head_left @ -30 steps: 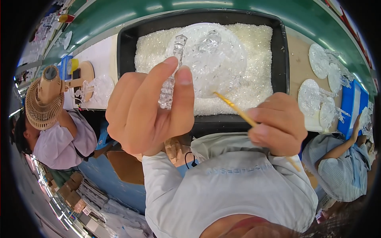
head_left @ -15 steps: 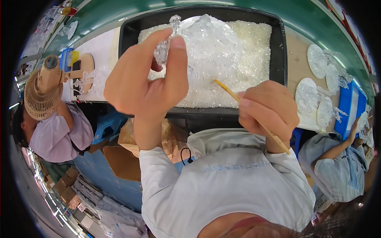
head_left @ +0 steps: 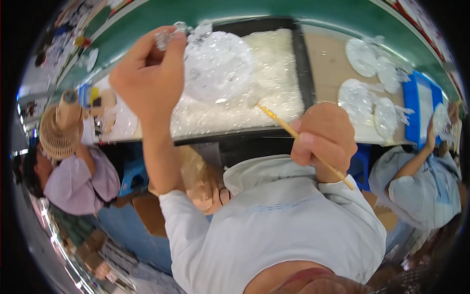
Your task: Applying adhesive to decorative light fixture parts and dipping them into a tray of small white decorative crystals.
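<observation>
My left hand is closed, pinching a clear, knobbly plastic piece between thumb and fingers. Beside those fingers, a round clear disc with a speckled surface appears joined to the piece. It is above a black tray of glassy, whitish granules. In my closed right hand is a thin yellowish wooden brush. Its pale tip points up and left, over the granules near the disc's lower right edge.
Several clear discs with branching parts lie right of the tray, beside a blue bin. A beige fan stands at left. One person sits left; another person at right handles a clear piece.
My left hand has moved up and left in view, and the disc shows more face-on. The brush tip appears farther from the disc's middle. The whole view has shifted too.
</observation>
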Available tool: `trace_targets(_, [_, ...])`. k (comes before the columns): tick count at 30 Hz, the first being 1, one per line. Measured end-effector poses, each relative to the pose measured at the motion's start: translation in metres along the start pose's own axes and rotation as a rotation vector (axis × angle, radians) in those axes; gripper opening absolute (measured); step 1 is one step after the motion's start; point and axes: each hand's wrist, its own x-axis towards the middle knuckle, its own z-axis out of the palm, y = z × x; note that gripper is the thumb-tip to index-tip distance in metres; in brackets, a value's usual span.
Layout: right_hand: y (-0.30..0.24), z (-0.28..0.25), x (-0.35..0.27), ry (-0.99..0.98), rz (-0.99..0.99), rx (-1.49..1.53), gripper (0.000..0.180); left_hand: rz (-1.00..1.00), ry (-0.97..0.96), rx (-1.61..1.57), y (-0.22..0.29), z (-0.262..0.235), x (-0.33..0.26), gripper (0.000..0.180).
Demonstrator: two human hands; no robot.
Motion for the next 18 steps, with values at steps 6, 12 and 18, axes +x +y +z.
trace_targets(6, [-0.017,-0.053,-0.025,0.128,-0.003,-0.080,0.020,0.279,-0.251,-0.097,0.073,0.047,0.027,0.020])
trace_targets(12, [-0.028,-0.092,-0.048,0.184,0.040,-0.205,0.020,0.613,-0.544,-0.045,0.115,0.159,0.037,0.020])
trace_targets(18, [-0.028,-0.141,-0.055,0.243,0.376,-0.416,0.021,0.732,-0.713,0.108,0.100,0.220,0.028,0.023])
